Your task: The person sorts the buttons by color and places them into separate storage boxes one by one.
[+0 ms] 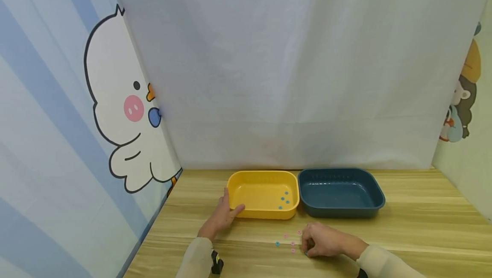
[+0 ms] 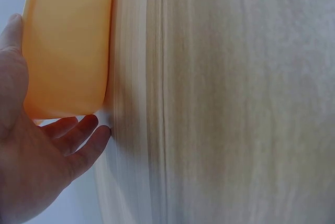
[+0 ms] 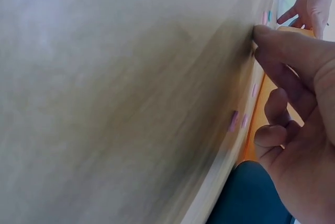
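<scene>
Blue bead [image 1: 306, 253] is pinched in the right grip [image 1: 324, 240], left grip [image 1: 221, 215] holding the yellow basin [image 1: 265, 215].

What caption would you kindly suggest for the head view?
Left hand gripping the yellow tub, right hand pinching a small blue piece at the tabletop.

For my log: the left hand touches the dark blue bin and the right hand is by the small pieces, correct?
No: the head view shows the left hand touches the yellow bin, not the dark blue bin; the right hand is by the small pieces.
</scene>
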`<act>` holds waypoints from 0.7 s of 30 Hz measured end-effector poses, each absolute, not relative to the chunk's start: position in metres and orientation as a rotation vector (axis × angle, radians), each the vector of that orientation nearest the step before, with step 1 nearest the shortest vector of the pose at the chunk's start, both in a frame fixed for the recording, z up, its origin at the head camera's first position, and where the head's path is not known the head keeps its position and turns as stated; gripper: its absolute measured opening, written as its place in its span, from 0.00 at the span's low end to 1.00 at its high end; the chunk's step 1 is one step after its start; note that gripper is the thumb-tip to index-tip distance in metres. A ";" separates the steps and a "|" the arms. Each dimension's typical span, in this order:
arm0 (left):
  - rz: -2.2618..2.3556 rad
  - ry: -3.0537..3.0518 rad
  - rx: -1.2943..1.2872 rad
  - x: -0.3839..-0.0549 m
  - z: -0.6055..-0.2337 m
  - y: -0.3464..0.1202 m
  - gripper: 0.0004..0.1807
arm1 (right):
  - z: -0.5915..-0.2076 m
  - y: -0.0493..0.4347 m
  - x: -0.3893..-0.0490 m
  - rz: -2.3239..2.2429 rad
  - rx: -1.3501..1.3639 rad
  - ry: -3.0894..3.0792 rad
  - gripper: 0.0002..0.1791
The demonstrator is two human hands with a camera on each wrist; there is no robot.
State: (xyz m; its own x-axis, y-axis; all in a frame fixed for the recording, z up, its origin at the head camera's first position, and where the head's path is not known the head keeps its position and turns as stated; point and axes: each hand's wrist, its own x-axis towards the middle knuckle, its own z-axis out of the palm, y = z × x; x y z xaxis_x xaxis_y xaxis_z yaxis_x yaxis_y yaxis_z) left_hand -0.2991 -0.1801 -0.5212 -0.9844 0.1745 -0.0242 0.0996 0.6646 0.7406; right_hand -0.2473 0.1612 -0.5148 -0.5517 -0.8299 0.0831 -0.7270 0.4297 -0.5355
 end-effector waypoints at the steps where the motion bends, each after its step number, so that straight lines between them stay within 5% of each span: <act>1: 1.230 2.780 0.231 -0.299 -0.521 -0.180 0.53 | -0.515 0.161 -0.247 -0.791 -1.363 2.487 0.08; 21: 1.230 2.781 0.236 -0.300 -0.521 -0.180 0.51 | -0.508 0.167 -0.256 -1.053 -1.266 2.553 0.08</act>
State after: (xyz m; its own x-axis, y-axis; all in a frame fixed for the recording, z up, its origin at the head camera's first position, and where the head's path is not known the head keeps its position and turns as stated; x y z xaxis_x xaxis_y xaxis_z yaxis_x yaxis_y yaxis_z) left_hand -0.3004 -0.1801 -0.5210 -0.9839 0.1775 -0.0212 0.1037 0.6634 0.7410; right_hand -0.2560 0.1674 -0.5084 -0.6483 -0.7343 0.2012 -0.6628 0.4141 -0.6239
